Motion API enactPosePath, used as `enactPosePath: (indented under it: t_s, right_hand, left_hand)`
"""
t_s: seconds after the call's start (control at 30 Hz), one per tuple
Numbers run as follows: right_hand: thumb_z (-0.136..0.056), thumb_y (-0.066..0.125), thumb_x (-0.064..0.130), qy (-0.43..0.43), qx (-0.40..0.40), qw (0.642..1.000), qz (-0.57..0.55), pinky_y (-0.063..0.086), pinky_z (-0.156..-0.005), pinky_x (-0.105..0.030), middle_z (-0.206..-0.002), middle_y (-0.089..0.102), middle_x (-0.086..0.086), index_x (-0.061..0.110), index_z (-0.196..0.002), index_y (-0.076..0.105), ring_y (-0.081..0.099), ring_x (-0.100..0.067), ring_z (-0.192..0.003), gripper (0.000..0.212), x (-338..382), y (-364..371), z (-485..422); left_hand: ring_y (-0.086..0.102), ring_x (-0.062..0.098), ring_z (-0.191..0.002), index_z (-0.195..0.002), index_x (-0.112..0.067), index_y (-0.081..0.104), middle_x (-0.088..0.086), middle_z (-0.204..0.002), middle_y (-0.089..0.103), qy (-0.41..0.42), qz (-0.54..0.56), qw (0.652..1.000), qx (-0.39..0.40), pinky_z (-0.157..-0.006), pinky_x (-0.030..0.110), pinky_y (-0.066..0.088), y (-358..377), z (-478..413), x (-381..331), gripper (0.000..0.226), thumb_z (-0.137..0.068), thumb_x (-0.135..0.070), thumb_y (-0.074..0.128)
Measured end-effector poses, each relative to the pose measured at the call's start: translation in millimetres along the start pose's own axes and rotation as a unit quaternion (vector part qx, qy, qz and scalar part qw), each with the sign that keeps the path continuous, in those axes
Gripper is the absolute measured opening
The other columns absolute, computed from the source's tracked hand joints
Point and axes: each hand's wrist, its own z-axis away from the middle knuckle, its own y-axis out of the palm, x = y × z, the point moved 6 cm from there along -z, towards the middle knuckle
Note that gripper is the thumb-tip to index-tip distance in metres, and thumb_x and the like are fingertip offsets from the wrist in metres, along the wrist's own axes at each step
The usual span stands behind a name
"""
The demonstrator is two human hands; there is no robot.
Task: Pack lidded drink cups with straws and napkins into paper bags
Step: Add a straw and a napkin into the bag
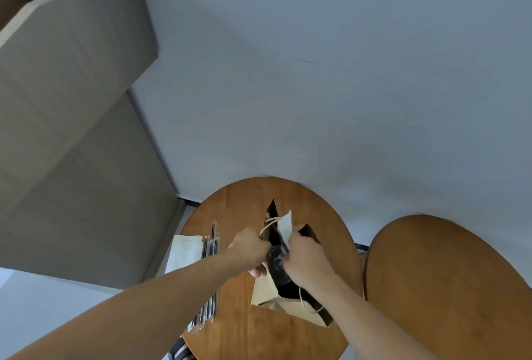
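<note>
Wooden round table [244,331] bearing an open paper bag [266,290], a lidded cup [277,266] inside. Left hand [249,247] grips the bag's rim; right hand [305,257] pinches a white napkin [285,224] at its mouth. Wrapped straws [211,244] and a napkin stack [184,250] lie left.

Round wooden tables [239,336]: two. Paper bag [290,309]: one. Lidded cup [275,263]: one. Napkin stack [184,250]: one. Loose napkin [285,225]: one. Wrapped straws [213,234]: several, count unclear.

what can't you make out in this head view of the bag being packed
All in the head view:
- Cup: only its dark lid shows; the paper bag hides its body.
- Right hand: its own back hides the fingertips, so whether it pinches a napkin or the bag edge is unclear.
- Straws: the left forearm crosses them; count unclear.
- Napkin stack: its near end is under the same forearm.
</note>
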Motion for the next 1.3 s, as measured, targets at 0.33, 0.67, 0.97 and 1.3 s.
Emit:
enactPosePath:
  t_s: [0.33,0.67,0.97,1.3]
  right_hand:
    - [-0.097,0.053,0.016,0.052,0.128,0.990,0.010,0.049,-0.075,-0.027,-0.084,0.057,0.008,0.023,-0.101,0.060,0.058,-0.014,-0.078,0.011,-14.7,75.5,-26.7]
    - [-0.099,0.049,0.024,0.119,0.086,0.988,0.045,0.041,-0.064,-0.028,-0.071,0.048,0.006,0.023,-0.077,0.045,0.050,-0.014,-0.065,0.022,-22.1,84.7,-66.9]
    - [-0.096,0.056,0.036,0.070,0.037,0.992,0.100,0.043,-0.066,-0.028,-0.102,0.066,0.000,0.018,-0.107,0.057,0.065,-0.019,-0.093,0.021,-11.6,77.2,-57.6]
    - [-0.091,0.055,0.039,-0.113,-0.020,0.991,0.071,0.036,-0.060,-0.027,-0.063,0.054,0.013,0.030,-0.069,0.053,0.048,-0.001,-0.055,0.024,8.8,-13.5,-10.2]
  left_hand:
    - [0.070,0.015,-0.052,-0.083,-0.006,0.066,0.007,-0.059,0.070,0.004,-0.056,0.998,-0.015,-0.054,0.021,0.057,-12.7,0.6,25.3,0.029,-0.097,-0.022,0.047]
    - [0.067,0.013,-0.048,-0.078,-0.016,0.061,0.004,-0.059,0.066,0.035,-0.091,0.995,-0.007,-0.058,0.025,0.060,-9.2,-0.1,28.7,0.026,-0.096,-0.022,0.044]
    - [0.063,0.008,-0.043,-0.073,-0.017,0.058,-0.001,-0.052,0.063,0.046,-0.087,0.995,-0.020,-0.048,0.016,0.053,-15.5,1.1,25.4,0.027,-0.096,-0.022,0.046]
    - [0.069,0.019,-0.068,-0.095,-0.007,0.066,0.009,-0.080,0.070,0.071,-0.093,0.993,0.000,-0.070,0.030,0.059,-12.1,4.0,12.9,0.023,-0.093,-0.028,0.056]
